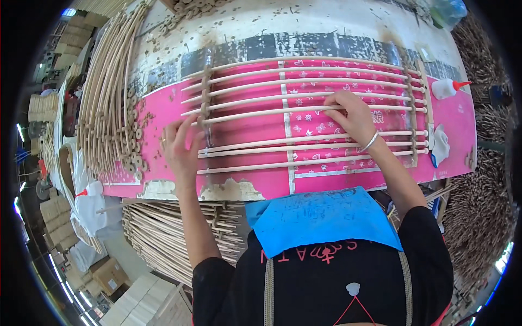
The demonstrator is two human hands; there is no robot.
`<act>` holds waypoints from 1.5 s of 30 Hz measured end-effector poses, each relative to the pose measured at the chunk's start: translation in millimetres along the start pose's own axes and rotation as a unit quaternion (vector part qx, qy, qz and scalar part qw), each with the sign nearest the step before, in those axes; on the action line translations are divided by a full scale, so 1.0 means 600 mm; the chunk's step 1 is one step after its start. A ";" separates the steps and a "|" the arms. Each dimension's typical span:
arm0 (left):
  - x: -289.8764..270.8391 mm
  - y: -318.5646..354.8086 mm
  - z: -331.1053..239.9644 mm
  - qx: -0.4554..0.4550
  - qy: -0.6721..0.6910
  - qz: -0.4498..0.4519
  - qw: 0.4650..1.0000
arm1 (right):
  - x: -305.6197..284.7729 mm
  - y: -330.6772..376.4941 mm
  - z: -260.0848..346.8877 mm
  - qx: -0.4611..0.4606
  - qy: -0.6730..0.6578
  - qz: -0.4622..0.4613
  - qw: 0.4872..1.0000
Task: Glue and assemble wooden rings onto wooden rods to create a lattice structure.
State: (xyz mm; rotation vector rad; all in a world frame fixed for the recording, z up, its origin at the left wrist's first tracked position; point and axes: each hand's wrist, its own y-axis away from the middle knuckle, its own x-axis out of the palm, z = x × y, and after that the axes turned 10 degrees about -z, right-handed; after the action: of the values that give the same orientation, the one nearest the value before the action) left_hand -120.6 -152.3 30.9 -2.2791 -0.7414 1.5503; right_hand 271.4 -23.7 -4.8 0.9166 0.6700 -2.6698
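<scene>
Several long, pale wooden rods lie side by side from left to right across the pink table cover. The right hand (350,115) pinches one wooden rod (255,116) right of its middle, with thumb and fingertips closed. At that rod's left end, my left hand (182,146) has its bent fingers around the tip, next to a notched wooden rest (206,89); a ring shows on one finger. Farther off, several rods lie across this rest and a second slotted rest (409,92) at the right. Nearer to me, three rods (304,146) lie apart from the others.
A stack of rods (106,98) with wooden discs (133,155) lies at the left. White squeeze bottles with red tips stand at the right (445,88) and left (93,189). A crumpled white cloth (440,144) lies right. More rods (168,233) are piled below the table's near edge.
</scene>
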 end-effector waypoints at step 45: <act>-0.119 0.171 0.314 -0.257 -0.183 -0.144 0.938 | -0.015 0.090 0.101 -0.038 0.013 0.071 0.997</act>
State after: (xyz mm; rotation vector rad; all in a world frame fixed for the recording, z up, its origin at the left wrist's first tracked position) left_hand -289.5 -286.8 -37.0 -2.0692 -1.6711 1.8122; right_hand 266.5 -99.6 24.3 0.9420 0.6815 -2.4952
